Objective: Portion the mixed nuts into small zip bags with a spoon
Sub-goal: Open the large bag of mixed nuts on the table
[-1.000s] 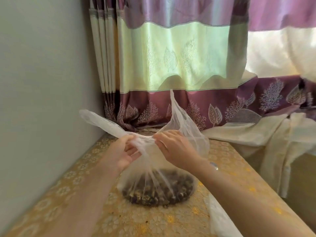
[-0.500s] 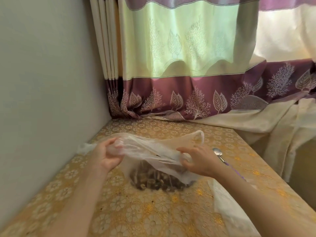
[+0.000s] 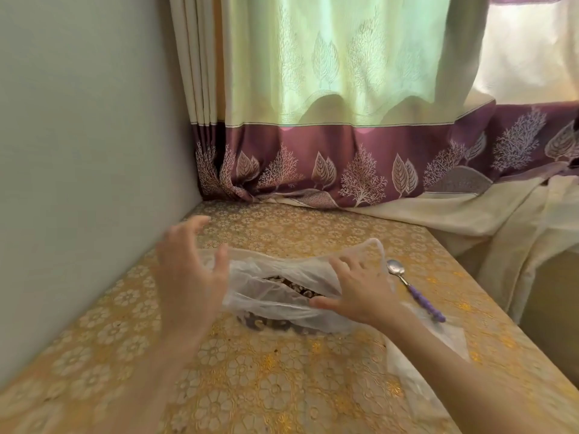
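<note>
Left hand (image 3: 188, 274) has let go of nut bag (image 3: 282, 296), fingers spread; right hand (image 3: 360, 291) flat on film. Risk: slack mouth collapsing, nuts (image 3: 297, 285) spilling.

Both forearms are bare to the frame's edge, no sleeves, rings or watch showing.

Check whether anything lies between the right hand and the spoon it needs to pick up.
Nothing visible does. The spoon lies bare on the tablecloth just right of the right hand, beside the plastic bag of nuts, its purple handle pointing toward the person.
</note>
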The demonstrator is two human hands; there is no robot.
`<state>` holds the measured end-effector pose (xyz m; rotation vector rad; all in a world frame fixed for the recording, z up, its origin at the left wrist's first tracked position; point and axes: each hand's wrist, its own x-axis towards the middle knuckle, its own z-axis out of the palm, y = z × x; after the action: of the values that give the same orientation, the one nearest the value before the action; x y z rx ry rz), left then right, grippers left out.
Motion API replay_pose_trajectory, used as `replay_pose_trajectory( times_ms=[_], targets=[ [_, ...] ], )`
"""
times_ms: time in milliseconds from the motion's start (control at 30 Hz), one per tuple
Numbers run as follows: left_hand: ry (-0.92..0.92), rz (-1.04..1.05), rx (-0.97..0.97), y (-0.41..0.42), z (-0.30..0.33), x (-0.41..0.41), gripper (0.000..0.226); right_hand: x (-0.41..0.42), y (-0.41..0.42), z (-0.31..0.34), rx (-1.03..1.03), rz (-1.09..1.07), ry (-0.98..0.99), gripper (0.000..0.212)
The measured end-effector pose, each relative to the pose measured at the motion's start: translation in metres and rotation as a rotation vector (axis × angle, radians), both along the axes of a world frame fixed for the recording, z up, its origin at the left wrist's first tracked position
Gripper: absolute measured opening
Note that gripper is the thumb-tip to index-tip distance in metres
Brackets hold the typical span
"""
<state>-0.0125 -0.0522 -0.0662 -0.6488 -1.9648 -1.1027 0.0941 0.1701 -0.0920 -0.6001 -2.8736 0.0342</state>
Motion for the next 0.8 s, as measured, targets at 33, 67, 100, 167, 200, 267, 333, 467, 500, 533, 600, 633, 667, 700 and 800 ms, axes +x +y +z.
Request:
replay_pose_trajectory(
  times_ms=[33, 67, 100, 167, 200, 267, 333, 467, 500, 533, 600, 633, 667, 700, 800],
  targets=[
    [0.052, -0.027, -0.14, 0.011, -0.003, 0.007, 0.036, -0.003, -0.001, -0.004, 0.007, -0.03, -0.055, 0.071],
    [0.011, -0.034, -0.281, 0.02, -0.01, 0.009, 0.038, -0.005, 0.0, -0.007, -0.006, -0.064, -0.075, 0.056],
    [-0.098, -0.006, -0.404, 0.028, -0.019, 0.007, 0.046, -0.005, 0.004, -0.008, -0.015, -0.091, -0.062, 0.038],
    [-0.346, 0.065, -0.572, 0.033, -0.035, -0.006, 0.068, -0.003, 0.012, -0.007, -0.095, -0.113, 0.005, 0.014],
    [-0.446, 0.062, -0.603, 0.032, -0.04, -0.012, 0.073, -0.001, 0.018, -0.004, -0.212, -0.134, 0.04, 0.016],
    [-0.571, -0.001, -0.581, 0.031, -0.046, -0.022, 0.066, 0.003, 0.032, 0.003, -0.768, -0.16, 0.188, 0.023],
    [-0.687, -0.147, -0.504, 0.029, -0.045, -0.03, 0.039, 0.006, 0.045, 0.012, -1.428, -0.095, 0.308, 0.014],
    [-1.27, -0.673, -0.003, 0.003, -0.026, -0.053, 0.015, 0.006, 0.062, 0.025, -2.019, -0.042, 0.555, 0.021],
    [-1.424, -0.828, 0.196, -0.005, -0.022, -0.06, 0.02, 0.006, 0.062, 0.028, -2.086, -0.015, 0.59, 0.02],
    [-1.546, -0.947, 0.392, -0.013, -0.019, -0.063, 0.027, 0.004, 0.062, 0.03, -2.119, 0.012, 0.605, 0.021],
    [-1.628, -1.099, 0.694, -0.019, -0.019, -0.065, 0.035, 0.001, 0.059, 0.03, -2.15, 0.043, 0.606, 0.022],
    [-1.61, -1.137, 0.784, -0.019, -0.021, -0.066, 0.044, -0.001, 0.059, 0.028, -2.174, 0.052, 0.62, 0.022],
    [-1.599, -1.15, 0.867, -0.017, -0.021, -0.065, 0.058, -0.003, 0.058, 0.027, -2.199, 0.054, 0.645, 0.021],
    [-1.598, -1.147, 0.977, -0.015, -0.023, -0.067, 0.065, -0.004, 0.057, 0.025, -2.227, 0.053, 0.664, 0.02],
    [-1.567, -1.044, 1.291, -0.004, -0.03, -0.072, 0.043, -0.009, 0.054, 0.02, -2.327, 0.072, 0.682, 0.021]
  ],
)
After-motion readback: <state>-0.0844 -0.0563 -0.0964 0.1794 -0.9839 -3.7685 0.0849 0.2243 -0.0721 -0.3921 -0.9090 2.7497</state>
